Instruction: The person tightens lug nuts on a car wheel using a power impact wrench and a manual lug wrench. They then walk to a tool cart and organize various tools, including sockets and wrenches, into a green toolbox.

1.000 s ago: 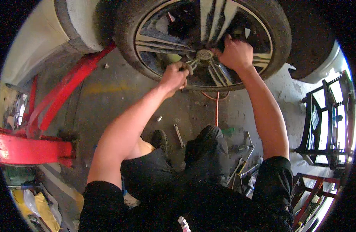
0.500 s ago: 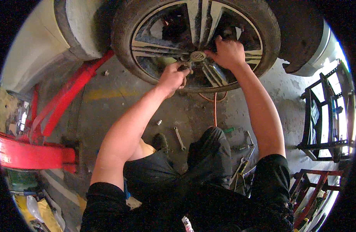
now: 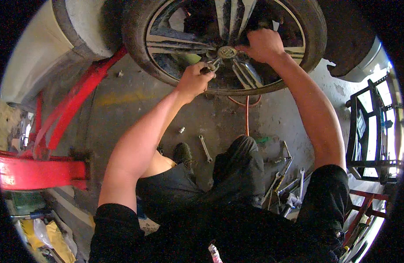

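Over oily concrete, left hand (image 3: pixel 194 81) grips a wrench (image 3: pixel 212 67) angled up-right toward the hub (image 3: pixel 227 52); right hand (image 3: pixel 262 44) clutches a spoke.

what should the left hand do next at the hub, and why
Probably keep turning the tool a little further while the right hand braces. The left hand grips a small tool whose tip sits just beside the hub cap, and the right hand presses on the wheel spokes. Whether the tool is seated on a nut cannot be told.

packaging: crumpled yellow wrapper (image 3: pixel 57 239) | place: on floor below red lift arm (image 3: pixel 39 173) | labels, signs, screens: none visible
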### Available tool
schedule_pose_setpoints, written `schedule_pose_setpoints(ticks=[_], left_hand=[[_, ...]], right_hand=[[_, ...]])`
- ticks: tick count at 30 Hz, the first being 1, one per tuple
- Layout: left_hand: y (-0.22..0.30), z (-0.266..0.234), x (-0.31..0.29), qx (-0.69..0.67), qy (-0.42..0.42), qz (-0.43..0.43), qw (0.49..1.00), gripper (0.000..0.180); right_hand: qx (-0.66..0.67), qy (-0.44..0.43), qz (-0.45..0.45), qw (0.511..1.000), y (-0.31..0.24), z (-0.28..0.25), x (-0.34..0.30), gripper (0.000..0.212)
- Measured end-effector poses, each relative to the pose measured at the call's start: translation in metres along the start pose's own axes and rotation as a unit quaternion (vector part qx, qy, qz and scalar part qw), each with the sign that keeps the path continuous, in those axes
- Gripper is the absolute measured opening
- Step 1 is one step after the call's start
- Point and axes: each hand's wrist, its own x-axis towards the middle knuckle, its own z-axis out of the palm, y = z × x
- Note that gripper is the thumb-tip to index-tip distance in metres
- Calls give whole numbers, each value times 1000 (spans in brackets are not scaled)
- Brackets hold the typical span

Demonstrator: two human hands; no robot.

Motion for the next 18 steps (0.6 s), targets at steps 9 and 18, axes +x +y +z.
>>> schedule_pose_setpoints(ticks=[9, 18], left_hand=[[0, 1, 0, 54, -1, 7, 999, 29], [-13, 2, 6, 119, 24, 71, 990, 22]], right_hand=[[33, 33, -3, 999, 4, 4, -6, 58], [24, 43, 24, 999, 3, 9, -4, 59]])
